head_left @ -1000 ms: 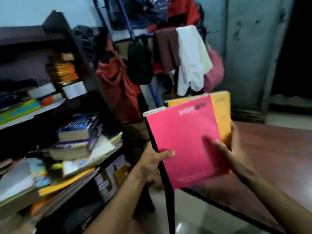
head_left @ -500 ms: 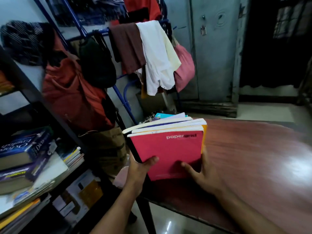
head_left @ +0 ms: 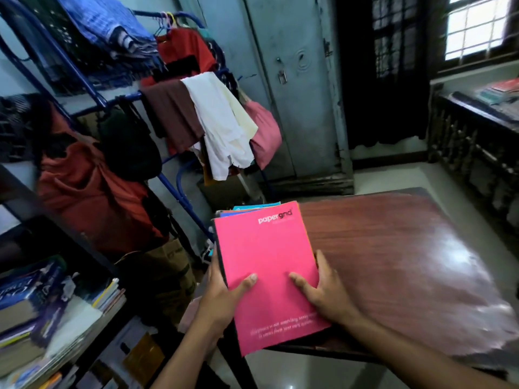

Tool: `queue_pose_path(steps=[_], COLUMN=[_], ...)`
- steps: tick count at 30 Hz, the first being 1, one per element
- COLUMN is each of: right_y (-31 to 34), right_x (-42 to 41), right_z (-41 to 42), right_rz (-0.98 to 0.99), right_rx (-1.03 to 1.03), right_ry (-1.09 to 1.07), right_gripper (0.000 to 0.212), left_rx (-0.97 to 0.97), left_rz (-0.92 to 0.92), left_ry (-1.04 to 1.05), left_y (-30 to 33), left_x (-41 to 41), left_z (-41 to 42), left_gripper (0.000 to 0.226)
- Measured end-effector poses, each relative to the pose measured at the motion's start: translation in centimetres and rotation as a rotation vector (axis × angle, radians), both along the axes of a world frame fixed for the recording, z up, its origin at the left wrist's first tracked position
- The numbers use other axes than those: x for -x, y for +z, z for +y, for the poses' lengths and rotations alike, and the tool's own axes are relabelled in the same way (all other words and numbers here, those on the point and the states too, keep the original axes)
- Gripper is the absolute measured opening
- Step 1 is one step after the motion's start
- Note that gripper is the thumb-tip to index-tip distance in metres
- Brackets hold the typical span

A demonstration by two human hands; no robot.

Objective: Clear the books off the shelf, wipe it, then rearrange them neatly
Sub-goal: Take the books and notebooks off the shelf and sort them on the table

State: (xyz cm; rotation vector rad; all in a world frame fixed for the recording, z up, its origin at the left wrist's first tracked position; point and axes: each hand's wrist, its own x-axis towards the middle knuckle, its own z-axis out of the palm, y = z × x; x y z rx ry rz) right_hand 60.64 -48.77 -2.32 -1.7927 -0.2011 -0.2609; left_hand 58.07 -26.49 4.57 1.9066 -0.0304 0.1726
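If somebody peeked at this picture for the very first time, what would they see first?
The bright pink notebook in the middle, on top of a small stack, gripped by the left hand and right hand at the near-left corner of a shiny brown table. Next, the clothes on the blue rack behind it, above all a white cloth. At lower left, a shelf is piled with books.

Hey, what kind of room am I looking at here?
Probably a lived-in bedroom or study at home: clothes draped over a blue drying rack, a shelf piled with books, and a wooden table by a metal cupboard.
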Motion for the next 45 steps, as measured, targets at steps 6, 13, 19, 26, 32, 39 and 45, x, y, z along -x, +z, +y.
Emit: queue_pose_path(steps=[6,13,19,26,32,39,45], right_y=[2.3,-1.6,-2.7,-1.2,-0.8,-0.9,-0.4], right_x=[-7.6,-15.8,-17.7,-16.9,-15.5,-15.9,-17.0], right_z=[-6.9,-14.4,-14.7,-15.5,-16.4,-15.6,-16.8], right_rz=[0.056,0.204,0.219,0.235,0.259,0.224,0.309], right_rx=[-0.064,0.075,0.138,0.160,0.057,0.084,0.104], right_ry=[-0.139,-0.210,-0.165,-0.150,-0.029,-0.034,-0.128], right_gripper=[0.042,0.026,0.018,0.015,0.031,0.030,0.023], left_rx=[-0.232,-0.383,-0.442,-0.448,-0.604,-0.618,-0.713], left_rz=[-0.034,0.178,0.079,0.030,0.059,-0.054,-0.170], left_ry=[0.080,-0.021,0.091,-0.007,-0.197,-0.082,-0.127], left_y=[1.5,-5.7,-8.8,-8.5,-8.4,-8.8,-8.8], left_x=[-11.7,-16.6,-16.1,-15.6,-15.0,-14.8,-14.9], left_z=[-7.6,-15.3,-15.3,-14.3,-14.5,-14.3,-14.6], left_gripper=[0.119,0.117,0.109,0.122,0.138,0.127,0.111])
